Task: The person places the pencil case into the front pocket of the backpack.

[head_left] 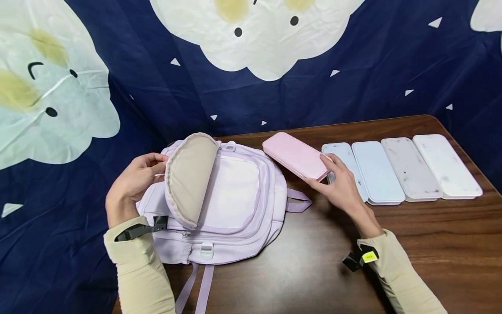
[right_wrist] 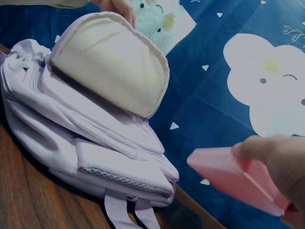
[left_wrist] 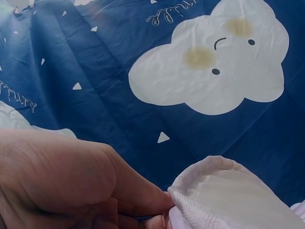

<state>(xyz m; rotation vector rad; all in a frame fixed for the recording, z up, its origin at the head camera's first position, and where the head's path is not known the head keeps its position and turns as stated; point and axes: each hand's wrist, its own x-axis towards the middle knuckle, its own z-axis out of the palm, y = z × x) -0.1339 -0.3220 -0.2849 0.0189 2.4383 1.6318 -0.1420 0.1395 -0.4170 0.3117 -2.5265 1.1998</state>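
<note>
A light purple backpack (head_left: 235,192) lies on the table, its front pocket flap (head_left: 192,179) folded up so the beige lining shows. My left hand (head_left: 135,181) pinches the edge of that flap between thumb and fingers; the left wrist view shows this grip on the flap's rim (left_wrist: 190,191) close up. To the right of the backpack, my right hand (head_left: 339,183) grips one end of a pink pencil case (head_left: 296,155). In the right wrist view the pink case (right_wrist: 224,174) is held apart from the bag. What lies inside the pocket is hidden.
Several flat cases stand in a row on the right of the wooden table (head_left: 298,270): two pale blue ones, the wider (head_left: 378,172) beside a grey one (head_left: 412,170), then a white one (head_left: 447,165). Dark blue cloud-print fabric (head_left: 157,87) hangs behind.
</note>
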